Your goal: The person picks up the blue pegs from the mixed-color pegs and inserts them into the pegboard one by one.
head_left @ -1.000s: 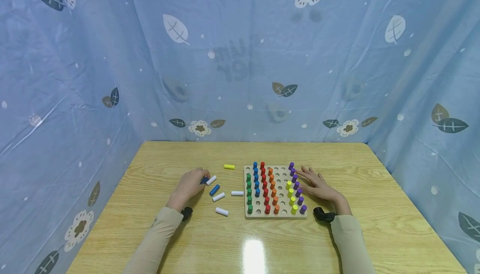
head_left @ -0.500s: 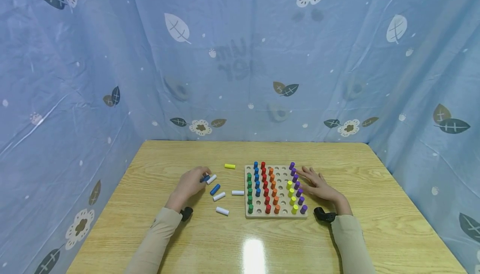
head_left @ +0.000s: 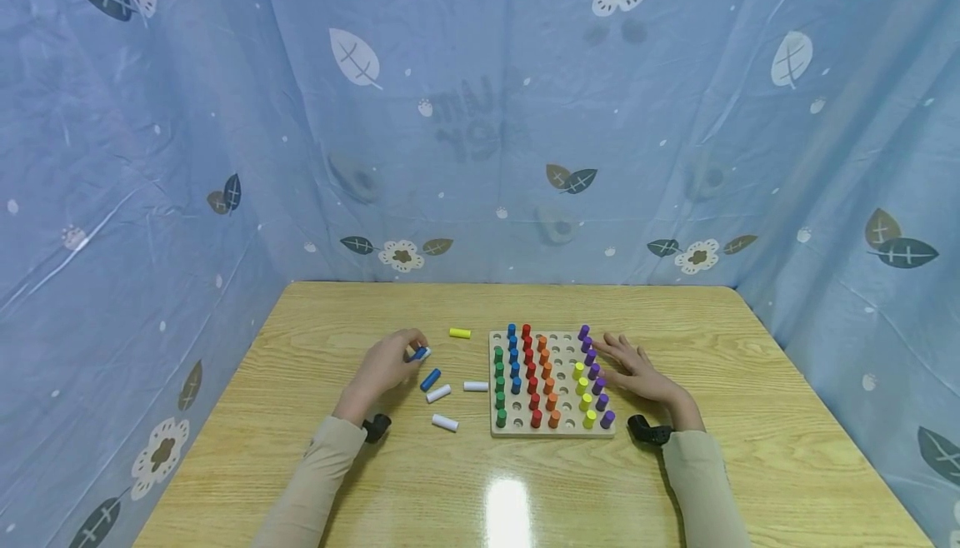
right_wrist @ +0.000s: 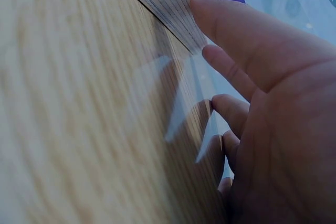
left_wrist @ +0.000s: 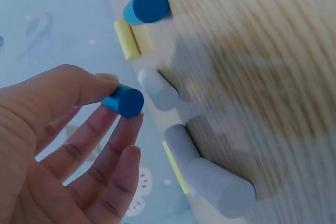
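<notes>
My left hand (head_left: 384, 365) pinches a blue peg (left_wrist: 129, 102) between thumb and fingers, just above the table, left of the wooden pegboard (head_left: 551, 434). In the head view the held peg partly covers a white peg (head_left: 428, 352). Nearby on the wood lie a loose blue peg (head_left: 430, 380) and other white pegs (head_left: 438, 393). Upright rows of green, blue, red, orange, yellow and purple pegs fill parts of the board, with bare holes among them. At the board's right side, my right hand (head_left: 641, 377) rests with fingers extended, its fingertips by the purple pegs (head_left: 594, 371).
A yellow peg (head_left: 460, 333) lies behind the loose ones, left of the board's far corner. One white peg (head_left: 475, 386) lies close against the board's left edge. Blue patterned cloth (head_left: 480, 198) hangs behind and beside the wooden table (head_left: 405, 490).
My left hand has shifted slightly right and away from me with the blue peg, which now overlaps the white peg beside it. The right hand and the board look unmoved.
</notes>
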`<action>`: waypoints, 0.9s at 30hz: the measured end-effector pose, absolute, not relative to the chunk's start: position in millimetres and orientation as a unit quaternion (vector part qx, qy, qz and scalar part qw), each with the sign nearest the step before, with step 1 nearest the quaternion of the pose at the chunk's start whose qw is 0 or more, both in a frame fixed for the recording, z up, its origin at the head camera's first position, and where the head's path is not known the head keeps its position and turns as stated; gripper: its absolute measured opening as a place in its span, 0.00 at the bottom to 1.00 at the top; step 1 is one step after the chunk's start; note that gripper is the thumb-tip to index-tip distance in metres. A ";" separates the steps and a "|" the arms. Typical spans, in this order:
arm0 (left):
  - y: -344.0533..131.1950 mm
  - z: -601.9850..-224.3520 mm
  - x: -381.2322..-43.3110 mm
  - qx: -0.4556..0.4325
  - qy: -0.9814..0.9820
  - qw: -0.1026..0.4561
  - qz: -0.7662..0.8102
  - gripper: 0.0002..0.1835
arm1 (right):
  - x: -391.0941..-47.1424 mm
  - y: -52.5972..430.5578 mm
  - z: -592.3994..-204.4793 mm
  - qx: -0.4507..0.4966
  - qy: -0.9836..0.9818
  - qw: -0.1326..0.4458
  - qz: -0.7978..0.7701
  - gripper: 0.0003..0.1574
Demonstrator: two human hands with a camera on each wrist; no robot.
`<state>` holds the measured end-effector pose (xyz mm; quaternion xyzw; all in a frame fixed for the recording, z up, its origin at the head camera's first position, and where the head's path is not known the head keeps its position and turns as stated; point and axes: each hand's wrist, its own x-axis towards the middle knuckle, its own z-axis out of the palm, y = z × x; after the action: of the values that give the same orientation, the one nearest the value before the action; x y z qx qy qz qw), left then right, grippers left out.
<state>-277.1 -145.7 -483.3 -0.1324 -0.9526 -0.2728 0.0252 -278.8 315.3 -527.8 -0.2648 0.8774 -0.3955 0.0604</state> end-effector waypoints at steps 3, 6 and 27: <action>-142.8 -483.2 -277.1 -0.139 -0.950 0.027 -0.279 0.12 | -279.3 315.5 -528.3 -0.265 0.879 0.058 -0.391 0.35; -139.7 -483.4 -277.4 -0.147 -0.946 0.027 -0.288 0.11 | -279.6 315.9 -528.3 -0.265 0.879 0.055 -0.392 0.35; -114.8 -478.8 -269.3 -0.195 -0.914 0.010 -0.355 0.13 | -280.6 316.3 -530.5 -0.266 0.877 0.057 -0.397 0.35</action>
<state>-269.3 -114.8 -478.8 -0.1953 -0.9143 -0.3548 0.0102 -280.6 316.3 -530.5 -0.2664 0.8767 -0.3965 0.0568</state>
